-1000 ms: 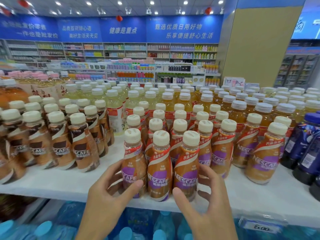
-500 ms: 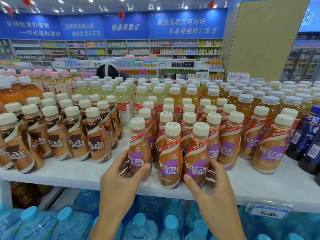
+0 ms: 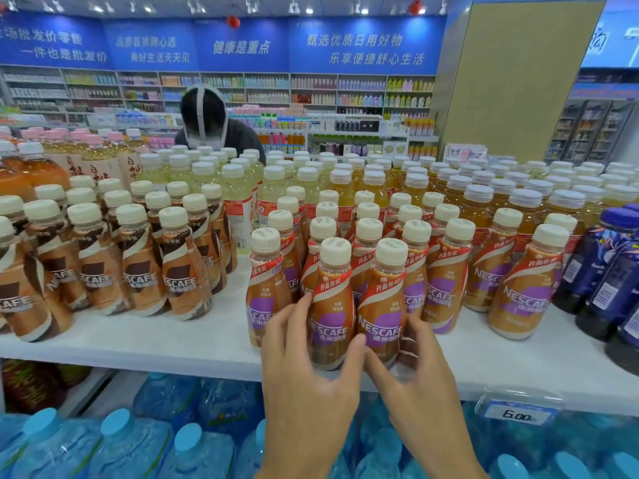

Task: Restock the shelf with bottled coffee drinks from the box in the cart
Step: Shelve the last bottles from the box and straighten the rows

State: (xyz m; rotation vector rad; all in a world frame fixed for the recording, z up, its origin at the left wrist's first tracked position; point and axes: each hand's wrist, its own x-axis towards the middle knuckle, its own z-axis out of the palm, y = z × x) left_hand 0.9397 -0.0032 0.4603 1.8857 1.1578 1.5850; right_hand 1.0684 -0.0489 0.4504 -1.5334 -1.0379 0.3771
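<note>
At the front edge of the white shelf (image 3: 138, 344), my left hand (image 3: 304, 368) clasps one waisted plastic coffee bottle (image 3: 330, 292) (glossy purple label), my right hand (image 3: 418, 385) its ribbed-capped neighbour (image 3: 383, 299).

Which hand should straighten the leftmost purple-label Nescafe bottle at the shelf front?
Left. The left hand grips the middle front bottle, its fingers right beside the leftmost bottle. The right hand holds the right front bottle, farther off.
</note>
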